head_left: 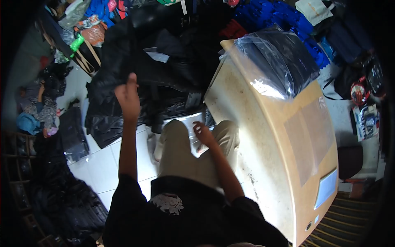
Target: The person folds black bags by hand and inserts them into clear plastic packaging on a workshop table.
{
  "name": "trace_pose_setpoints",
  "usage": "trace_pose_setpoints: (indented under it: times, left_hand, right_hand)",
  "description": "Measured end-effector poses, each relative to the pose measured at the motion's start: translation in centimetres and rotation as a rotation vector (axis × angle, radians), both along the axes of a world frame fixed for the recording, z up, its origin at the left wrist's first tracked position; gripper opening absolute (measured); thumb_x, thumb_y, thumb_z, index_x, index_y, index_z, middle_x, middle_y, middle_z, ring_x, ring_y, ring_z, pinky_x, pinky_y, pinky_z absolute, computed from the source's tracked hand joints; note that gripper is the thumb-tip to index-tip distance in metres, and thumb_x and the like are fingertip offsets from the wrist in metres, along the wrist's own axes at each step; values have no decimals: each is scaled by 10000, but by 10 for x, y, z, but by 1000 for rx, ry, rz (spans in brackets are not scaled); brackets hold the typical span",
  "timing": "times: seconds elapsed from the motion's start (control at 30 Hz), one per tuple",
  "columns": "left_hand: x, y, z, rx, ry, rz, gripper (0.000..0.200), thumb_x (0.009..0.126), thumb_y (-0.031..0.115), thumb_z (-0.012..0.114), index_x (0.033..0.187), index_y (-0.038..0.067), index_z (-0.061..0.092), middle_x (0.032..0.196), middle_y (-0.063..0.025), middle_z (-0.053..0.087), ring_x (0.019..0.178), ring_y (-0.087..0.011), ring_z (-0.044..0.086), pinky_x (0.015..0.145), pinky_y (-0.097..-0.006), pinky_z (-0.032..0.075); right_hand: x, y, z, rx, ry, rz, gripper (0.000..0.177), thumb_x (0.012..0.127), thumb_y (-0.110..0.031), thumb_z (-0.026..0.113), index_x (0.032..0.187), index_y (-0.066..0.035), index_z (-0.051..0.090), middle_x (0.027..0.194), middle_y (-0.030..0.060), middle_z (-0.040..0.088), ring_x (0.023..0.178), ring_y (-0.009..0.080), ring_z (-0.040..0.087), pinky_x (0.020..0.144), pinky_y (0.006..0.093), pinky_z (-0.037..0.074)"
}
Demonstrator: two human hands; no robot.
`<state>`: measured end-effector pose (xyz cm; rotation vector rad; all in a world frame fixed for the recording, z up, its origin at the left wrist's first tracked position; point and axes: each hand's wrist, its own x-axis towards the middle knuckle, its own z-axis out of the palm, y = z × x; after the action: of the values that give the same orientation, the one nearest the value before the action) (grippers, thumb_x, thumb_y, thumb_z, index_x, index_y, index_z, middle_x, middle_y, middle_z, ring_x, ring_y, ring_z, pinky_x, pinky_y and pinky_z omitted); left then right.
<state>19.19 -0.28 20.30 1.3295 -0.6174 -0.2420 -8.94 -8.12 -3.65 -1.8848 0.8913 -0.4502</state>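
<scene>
Head view, looking down at seated lap in beige trousers (pixel 181 152).

- Left hand (pixel 128 98) raised out front, fingers (pixel 131 80) closed on an edge of the black fabric garment (pixel 160 66). Garment hangs and spreads away from the grip, lower part merging into the heap of black clothing (pixel 111 123) on the white tiled floor (pixel 103 162).
- Right hand (pixel 203 133) low between the knees, fingers bent onto the pale flat plastic sleeve (pixel 185 122) lying across the lap. Touching it for sure; pinched or only pressed down, cannot tell.
- Beige wooden desk (pixel 263 140) just to the right. At its far end, a clear plastic bag with dark folded cloth inside (pixel 282 59). Rest of the top carries only a pale taped patch.
- Blue items (pixel 279 16) beyond the desk, too blurred to name.

Progress, judged from layout: one piece looks bagged and parked on the desk; garment in the left hand not folded, not in any sleeve; big heap on the floor unbagged. Early, most left.

Garment vs fingers: held at left fingertips, well apart from the right hand and the sleeve under it.
</scene>
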Motion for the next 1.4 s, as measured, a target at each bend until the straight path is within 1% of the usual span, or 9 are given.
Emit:
trace_pose_setpoints:
  times: [0.1, 0.27, 0.3, 0.4, 0.6, 0.73, 1.0, 1.33, 1.4]
  left_hand:
    - [11, 43, 83, -192, 88, -163, 381, 921, 308, 636, 638, 84, 515, 624, 35, 524, 488, -74, 454, 532, -258, 403]
    - [26, 88, 176, -530, 235, -339, 465, 872, 310, 625, 1204, -15, 606, 1196, -132, 630, 1049, -257, 609, 944, -371, 475]
    - [25, 88, 194, -581, 94, -127, 462, 887, 313, 595, 1203, -24, 603, 1198, -137, 630, 1082, -254, 596, 981, -381, 447]
    - [34, 118, 264, -626, 132, -672, 477, 906, 344, 520, 1210, -17, 589, 1238, -149, 608, 1155, -292, 552, 1026, -423, 411]
    - [-37, 102, 336, -662, 13, -743, 467, 904, 345, 517, 1193, -14, 592, 1240, -151, 606, 1164, -301, 545, 1028, -440, 406]
    - [-86, 65, 353, -668, 30, -867, 461, 903, 346, 515, 1182, -12, 593, 1241, -153, 605, 1170, -307, 540, 1029, -452, 403]
    - [-242, -65, 345, -588, 193, -1197, 449, 901, 349, 511, 1160, -8, 596, 1243, -156, 603, 1182, -319, 531, 1032, -475, 396]
    - [-439, -264, 255, 49, 510, -1483, 435, 899, 351, 506, 1132, -3, 600, 1245, -159, 600, 1197, -334, 519, 1035, -503, 388]
    - [-416, -337, 167, 430, 953, -2465, 433, 922, 401, 459, 1021, 1, 594, 1225, -212, 597, 1100, -380, 579, 1004, -571, 403]
  right_hand:
    - [-2, 8, 64, -73, -272, -218, 259, 906, -74, 614, 1164, -64, 605, 1028, 108, 677, 867, 209, 663, 699, 326, 537]
    - [-7, 19, 213, -88, -607, -252, 416, 910, -196, 659, 1286, -78, 527, 1166, 77, 613, 1066, 173, 568, 854, 299, 471]
    - [-14, 20, 251, -118, -540, -171, 615, 874, -276, 697, 1394, -87, 428, 1347, 112, 495, 1247, 230, 460, 996, 358, 407]
    - [-16, 14, 312, -287, -733, 125, 872, 834, -369, 721, 1498, -79, 236, 1493, 167, 311, 1418, 298, 243, 1166, 408, 175]
    - [-34, 39, 378, -319, -885, 684, 865, 775, -357, 807, 1408, 30, 362, 1438, 123, 412, 1350, 203, 329, 1125, 334, 241]
    - [-86, 79, 397, -368, -867, 681, 726, 775, -208, 822, 1348, 31, 446, 1304, 98, 559, 1198, 167, 496, 1027, 307, 388]
    - [-240, 143, 422, -581, -937, -528, 360, 879, -203, 722, 1140, 24, 618, 986, 50, 674, 900, 104, 595, 823, 264, 485]
    - [-419, 30, 422, -133, -717, -1119, 416, 833, -189, 730, 1112, 82, 580, 943, 181, 678, 788, 247, 677, 709, 358, 562]
    - [-442, 7, 391, -64, -594, -1375, 409, 811, -154, 719, 1104, 95, 579, 943, 206, 672, 791, 289, 675, 692, 398, 567]
